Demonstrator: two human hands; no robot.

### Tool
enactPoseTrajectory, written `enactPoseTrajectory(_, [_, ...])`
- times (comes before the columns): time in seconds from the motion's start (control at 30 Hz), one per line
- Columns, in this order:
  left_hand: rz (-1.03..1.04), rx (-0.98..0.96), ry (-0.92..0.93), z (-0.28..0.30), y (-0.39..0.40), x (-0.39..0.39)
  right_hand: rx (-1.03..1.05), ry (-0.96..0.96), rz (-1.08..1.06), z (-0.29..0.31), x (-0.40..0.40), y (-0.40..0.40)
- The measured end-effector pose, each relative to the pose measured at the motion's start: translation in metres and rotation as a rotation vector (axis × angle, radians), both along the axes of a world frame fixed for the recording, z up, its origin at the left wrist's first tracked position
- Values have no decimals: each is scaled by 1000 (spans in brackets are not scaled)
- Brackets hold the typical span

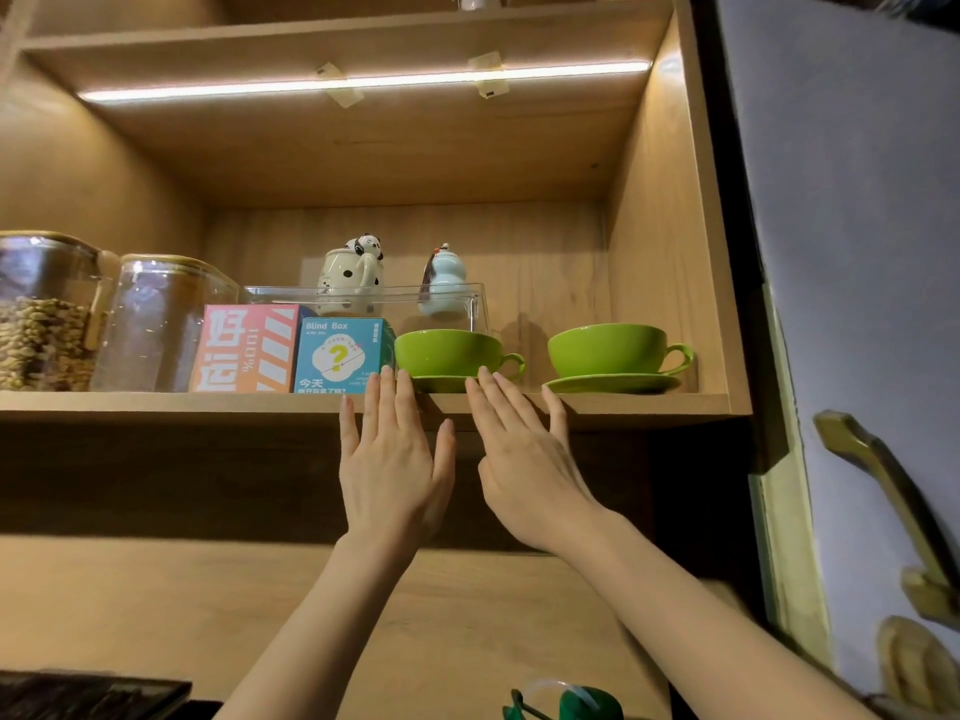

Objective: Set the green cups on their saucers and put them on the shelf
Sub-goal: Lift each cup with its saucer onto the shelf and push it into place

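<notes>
Two green cups stand on green saucers on the wooden shelf. The left cup sits on its saucer near the shelf's front edge. The right cup rests on its saucer by the right wall, handle pointing right. My left hand and my right hand are raised flat below the left cup, fingers spread and straight. Their fingertips reach the left saucer's front rim; I cannot tell if they touch it. Neither hand holds anything.
Left of the cups stand a blue "Blind Box" carton, a pink carton and two glass jars. Behind them a clear tray holds a panda mug and a pale blue gourd figure. A grey door hangs open at right.
</notes>
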State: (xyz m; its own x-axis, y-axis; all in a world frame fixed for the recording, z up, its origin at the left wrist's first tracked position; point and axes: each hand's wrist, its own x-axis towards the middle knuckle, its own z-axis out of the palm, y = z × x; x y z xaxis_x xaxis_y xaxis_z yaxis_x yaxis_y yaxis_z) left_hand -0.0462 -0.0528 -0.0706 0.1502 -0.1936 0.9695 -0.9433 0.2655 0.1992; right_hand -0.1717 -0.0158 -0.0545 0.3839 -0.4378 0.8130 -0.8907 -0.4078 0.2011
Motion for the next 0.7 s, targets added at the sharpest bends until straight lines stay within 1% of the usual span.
enactPoseTrajectory(0.13, [6, 39, -27, 2, 1, 4, 28, 18, -21, 1, -1, 1])
enactPoseTrajectory(0.2, [-47, 65, 0, 3, 5, 4, 57, 18, -1, 2, -4, 3])
enactPoseTrajectory(0.27, [-110, 55, 54, 3, 12, -2, 55, -34, 57, 3, -14, 10])
enactPoseTrajectory(0.3, [-136, 29, 66, 2, 16, -8, 32, -91, 88, 4, -20, 13])
enactPoseTrajectory(0.37, [-208, -39, 43, 0, 27, -30, -36, -268, 128, 6, -41, 21])
enactPoseTrajectory(0.43, [-304, -53, -44, -1, 35, -60, -71, -477, 161, 7, -65, 26])
enactPoseTrajectory(0.5, [-370, -18, -135, -1, 39, -86, -57, -584, 165, 7, -86, 30])
enactPoseTrajectory(0.57, [-393, 34, -162, 3, 38, -102, -29, -571, 125, 5, -104, 30])
enactPoseTrajectory(0.7, [-328, 82, -160, 9, 30, -113, 46, -449, -20, 4, -125, 30])
